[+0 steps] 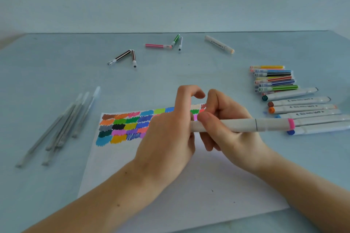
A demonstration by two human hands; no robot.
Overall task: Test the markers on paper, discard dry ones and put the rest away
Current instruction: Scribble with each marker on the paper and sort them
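A white sheet of paper (pixel 189 181) lies before me, its upper part filled with rows of coloured test swatches (pixel 125 126). Above it both hands hold one thick white marker with a pink band (pixel 246 125), lying level and pointing right. My right hand (pixel 227 125) grips the barrel with thumb on top. My left hand (pixel 170 128) grips the marker's left end, which its fingers hide. A bit of pink shows between the two hands.
Thick white markers (pixel 299 108) and thin striped pens (pixel 274 79) lie in rows at the right. Several grey pens (pixel 62 126) lie at the left. Loose striped pens (pixel 125 56), a second striped group (pixel 166 44) and one white marker (pixel 219 44) lie farther back on the blue table.
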